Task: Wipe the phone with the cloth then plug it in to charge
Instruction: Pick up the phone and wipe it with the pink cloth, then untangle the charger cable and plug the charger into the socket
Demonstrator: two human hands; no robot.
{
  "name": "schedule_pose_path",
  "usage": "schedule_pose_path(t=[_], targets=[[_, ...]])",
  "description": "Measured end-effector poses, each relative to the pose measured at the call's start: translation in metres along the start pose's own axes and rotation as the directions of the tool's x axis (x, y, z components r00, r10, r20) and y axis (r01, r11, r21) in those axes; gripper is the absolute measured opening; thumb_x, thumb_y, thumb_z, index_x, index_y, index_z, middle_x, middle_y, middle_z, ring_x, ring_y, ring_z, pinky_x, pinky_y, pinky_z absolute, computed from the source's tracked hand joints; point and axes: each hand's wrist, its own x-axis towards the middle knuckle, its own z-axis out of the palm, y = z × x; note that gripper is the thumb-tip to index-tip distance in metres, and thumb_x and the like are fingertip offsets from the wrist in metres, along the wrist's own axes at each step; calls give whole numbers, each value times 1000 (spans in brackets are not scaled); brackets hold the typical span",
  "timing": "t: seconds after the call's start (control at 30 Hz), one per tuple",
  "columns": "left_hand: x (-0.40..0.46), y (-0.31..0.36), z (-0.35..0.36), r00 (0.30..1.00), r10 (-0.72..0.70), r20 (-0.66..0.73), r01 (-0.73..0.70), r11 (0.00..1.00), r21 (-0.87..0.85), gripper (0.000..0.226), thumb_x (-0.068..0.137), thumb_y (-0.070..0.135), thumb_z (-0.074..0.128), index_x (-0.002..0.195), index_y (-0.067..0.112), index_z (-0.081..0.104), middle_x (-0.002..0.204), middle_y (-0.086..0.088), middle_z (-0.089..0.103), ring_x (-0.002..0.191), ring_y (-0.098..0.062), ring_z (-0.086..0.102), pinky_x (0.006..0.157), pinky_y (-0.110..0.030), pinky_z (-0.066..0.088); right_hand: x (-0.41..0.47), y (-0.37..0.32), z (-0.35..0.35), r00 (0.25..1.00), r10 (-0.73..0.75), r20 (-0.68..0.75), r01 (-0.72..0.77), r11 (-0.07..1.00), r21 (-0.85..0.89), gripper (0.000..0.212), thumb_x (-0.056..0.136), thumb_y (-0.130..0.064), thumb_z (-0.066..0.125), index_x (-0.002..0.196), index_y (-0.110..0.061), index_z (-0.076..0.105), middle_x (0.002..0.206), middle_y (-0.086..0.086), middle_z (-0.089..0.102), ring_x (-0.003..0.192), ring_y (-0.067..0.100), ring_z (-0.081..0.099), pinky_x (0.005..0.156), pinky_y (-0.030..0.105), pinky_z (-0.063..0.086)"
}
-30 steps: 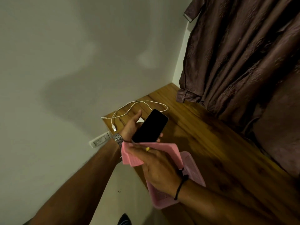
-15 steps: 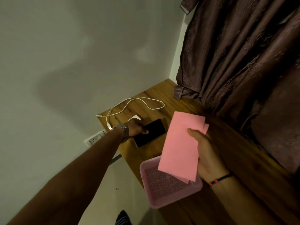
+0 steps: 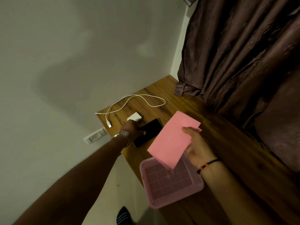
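A black phone (image 3: 150, 131) lies screen up on the wooden table (image 3: 230, 143) near its left edge. My left hand (image 3: 132, 129) rests on the phone's left end, thumb on the screen and fingers around its edge. My right hand (image 3: 197, 146) holds a folded pink cloth (image 3: 173, 140) in the air above the table, just right of the phone. A white charger block (image 3: 134, 118) sits right behind my left hand. A white cable (image 3: 138, 101) loops across the table behind it, its USB plug (image 3: 109, 125) loose near the table's edge.
A pink perforated tray (image 3: 172, 181) sits at the table's near corner, under the cloth. A white wall socket (image 3: 95, 137) is on the wall left of the table. A brown curtain (image 3: 243, 54) hangs along the table's right side.
My left hand brought the phone down from the air and set it flat on the table. My right hand lifted the cloth off the phone and moved it right, above the tray.
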Motion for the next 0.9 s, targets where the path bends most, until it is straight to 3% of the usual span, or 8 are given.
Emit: schedule_pose_path(t=[0.07,0.2,0.3,0.37,0.47,0.57,0.7,0.9], targets=[[-4,-1,1,998,24,-65,-14,988,151,57,82,47,83,126,14,68,120,-8,70,100,-24,67,72,-30,55,14,-2,7,1000,12,-6,-12,1000,-26,13,97,-18,64,108,-25,62,112,8,70,103,25,66,72,43,54],[-9,-9,6,975,153,-163,-99,949,299,60,85,49,78,135,17,65,126,-10,70,111,-28,68,91,-38,59,44,0,19,998,49,-31,-51,998,-44,13,94,-13,67,100,-22,59,106,7,70,97,22,67,70,37,56],[-17,-7,6,941,198,-273,-100,937,335,44,94,54,65,119,18,70,114,-10,72,97,-28,70,73,-35,57,60,4,24,994,105,-7,-106,994,-36,16,90,-11,70,100,-18,61,104,8,73,95,22,70,63,35,60],[-30,-1,2,940,141,-310,-122,989,78,48,100,64,45,92,24,71,94,-7,76,79,-27,70,59,-31,51,68,6,23,991,132,10,-132,991,-22,18,89,-9,72,102,-17,62,102,9,74,94,22,72,59,33,63],[-45,5,-3,988,-26,151,117,764,-634,55,87,84,44,99,36,69,88,-3,79,81,-35,77,61,-42,63,80,8,21,989,150,17,-149,988,-34,20,87,-7,74,101,-17,64,103,9,74,93,21,71,67,34,64],[-51,0,-1,975,71,211,28,900,-435,53,87,55,75,122,16,67,103,-12,77,79,-24,76,73,-46,67,93,5,15,993,118,11,-108,941,-322,21,87,-8,76,101,-17,64,118,10,71,93,18,68,74,32,58],[-55,-2,16,996,-53,75,73,957,-280,40,85,32,83,120,19,67,110,-3,73,94,-23,74,80,-40,67,109,7,5,999,17,-30,-34,577,-816,47,81,-8,82,125,-6,64,124,15,71,107,28,70,92,40,58],[-64,-4,42,922,-179,344,239,961,-140,44,82,28,87,116,10,66,79,-6,73,58,-18,67,47,-26,53,112,17,0,999,-23,-45,-44,51,-998,62,68,-23,93,122,-4,69,120,17,73,110,32,70,92,43,61]])
